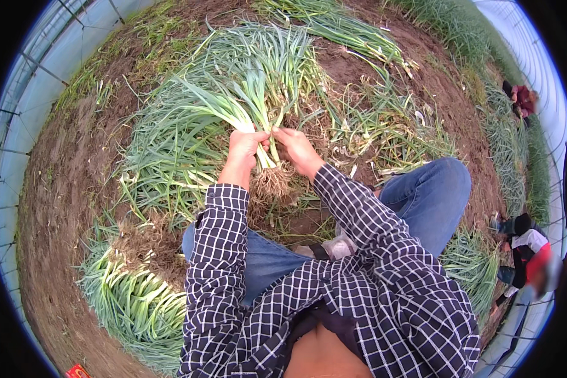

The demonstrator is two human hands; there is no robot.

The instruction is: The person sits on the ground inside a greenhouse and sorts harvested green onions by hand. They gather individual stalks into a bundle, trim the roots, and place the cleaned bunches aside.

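My left hand [243, 148] is closed round the pale stems of a small bunch of green garlic [232, 112]. The leaves fan out away from me, and the tangled brown roots [273, 183] hang toward my lap. With thumb and fingers together, my right hand [298, 151] pinches a thin stalk [273, 150] at the right side of the bunch. Its fingertips almost meet the left thumb. Just beyond both hands lies a broad heap of loose green garlic [258, 57], leaves pointing away and to the left.
A bundled pile of green garlic [138, 299] lies at my left, roots toward me. Stripped leaves [384, 129] litter the soil at right. Another row of plants [353, 34] lies farther off. Two people [538, 268] work at the far right, beside the plastic greenhouse wall [542, 57].
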